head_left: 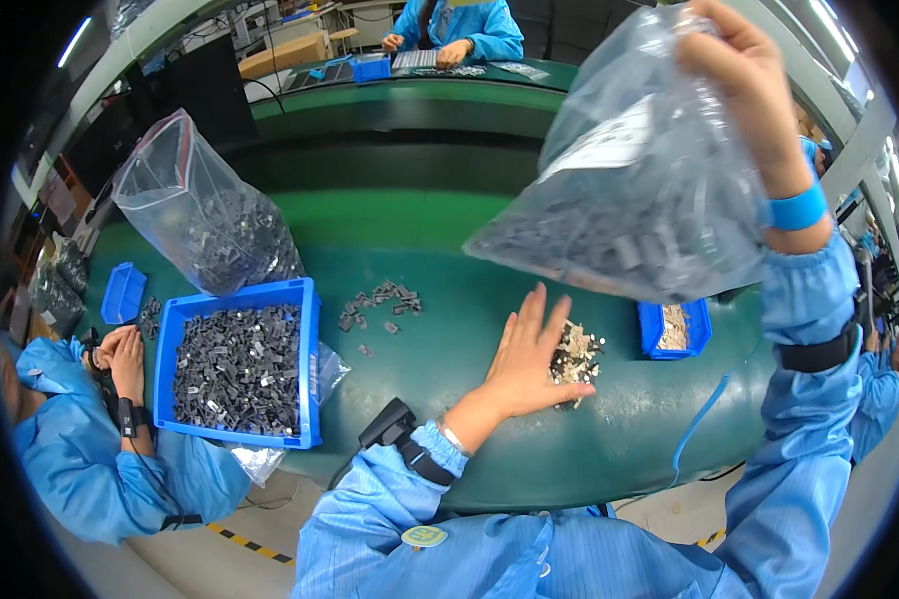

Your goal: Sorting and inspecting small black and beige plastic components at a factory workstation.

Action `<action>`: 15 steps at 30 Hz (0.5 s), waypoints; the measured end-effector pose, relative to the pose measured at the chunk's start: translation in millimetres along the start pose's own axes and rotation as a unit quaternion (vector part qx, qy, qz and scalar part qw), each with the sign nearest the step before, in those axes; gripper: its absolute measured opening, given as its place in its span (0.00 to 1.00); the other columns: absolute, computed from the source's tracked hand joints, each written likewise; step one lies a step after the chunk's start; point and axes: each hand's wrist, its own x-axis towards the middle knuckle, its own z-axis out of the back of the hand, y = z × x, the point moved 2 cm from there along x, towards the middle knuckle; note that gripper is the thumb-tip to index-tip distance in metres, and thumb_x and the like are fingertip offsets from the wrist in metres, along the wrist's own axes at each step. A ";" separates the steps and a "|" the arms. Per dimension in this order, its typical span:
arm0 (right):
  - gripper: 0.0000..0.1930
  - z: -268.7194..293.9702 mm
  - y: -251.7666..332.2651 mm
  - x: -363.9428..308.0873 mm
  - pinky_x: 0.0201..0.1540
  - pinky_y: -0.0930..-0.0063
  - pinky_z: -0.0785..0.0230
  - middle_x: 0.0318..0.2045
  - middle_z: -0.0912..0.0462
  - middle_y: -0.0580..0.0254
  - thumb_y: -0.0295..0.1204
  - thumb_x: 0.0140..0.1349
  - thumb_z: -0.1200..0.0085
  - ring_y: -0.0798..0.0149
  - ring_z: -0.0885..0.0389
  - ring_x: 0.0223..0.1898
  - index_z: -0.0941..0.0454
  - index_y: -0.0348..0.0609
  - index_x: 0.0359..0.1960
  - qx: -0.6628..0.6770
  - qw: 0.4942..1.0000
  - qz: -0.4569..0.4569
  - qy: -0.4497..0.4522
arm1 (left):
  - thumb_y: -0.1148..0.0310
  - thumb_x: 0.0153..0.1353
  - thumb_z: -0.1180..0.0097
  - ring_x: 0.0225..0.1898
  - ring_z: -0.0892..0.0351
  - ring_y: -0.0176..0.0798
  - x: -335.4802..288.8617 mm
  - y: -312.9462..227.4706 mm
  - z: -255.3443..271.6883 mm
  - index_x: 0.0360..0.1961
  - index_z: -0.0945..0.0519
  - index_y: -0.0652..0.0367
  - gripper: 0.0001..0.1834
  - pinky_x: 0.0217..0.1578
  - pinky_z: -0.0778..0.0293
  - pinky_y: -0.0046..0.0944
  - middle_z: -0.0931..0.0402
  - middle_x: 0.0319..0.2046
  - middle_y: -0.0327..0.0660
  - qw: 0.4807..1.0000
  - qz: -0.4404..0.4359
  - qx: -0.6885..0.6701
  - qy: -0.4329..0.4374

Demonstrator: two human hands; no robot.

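Bag (634,215) of grey parts is up at 2 o'clock, right hand (747,75) grip clamped on its top. Left hand (519,361) palm down, fingers apart, at the left side of the pile (577,349), 4 o'clock on the bench (529,459). Small bin (650,329) at 3, big bin (311,369) at 8.

Parts bin (311,369) left on worktop (420,255), bag (235,235) behind it; pile (575,349) beside left hand (519,364); second bin (701,325) right of pile; second bag (634,215) above, in right hand (747,85).
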 end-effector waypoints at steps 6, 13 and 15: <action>0.04 -90.4 -4.4 -24.6 0.30 0.87 0.41 0.23 0.29 0.76 0.23 0.48 0.49 0.83 0.34 0.28 0.29 0.38 0.27 0.087 0.991 0.010 0.106 | 0.25 0.43 0.56 0.67 0.57 0.53 -9.2 -0.1 64.6 0.67 0.56 0.52 0.58 0.63 0.56 0.58 0.58 0.67 0.47 0.519 0.020 -0.853 -0.048; 0.13 -120.1 18.6 -64.7 0.40 0.77 0.37 0.31 0.23 0.62 0.33 0.52 0.46 0.72 0.29 0.35 0.25 0.34 0.32 0.248 0.878 -0.122 0.391 | 0.29 0.51 0.60 0.59 0.39 0.46 -23.0 15.9 126.0 0.62 0.43 0.57 0.48 0.58 0.41 0.47 0.39 0.59 0.44 0.575 0.005 -0.746 -0.336; 0.13 -118.4 -8.8 -64.6 0.40 0.76 0.36 0.32 0.23 0.61 0.34 0.55 0.49 0.70 0.28 0.35 0.24 0.33 0.32 0.291 0.851 -0.147 0.412 | 0.32 0.53 0.58 0.57 0.36 0.46 -29.4 33.8 134.6 0.61 0.40 0.57 0.45 0.57 0.39 0.45 0.37 0.58 0.44 0.610 0.006 -0.702 -0.368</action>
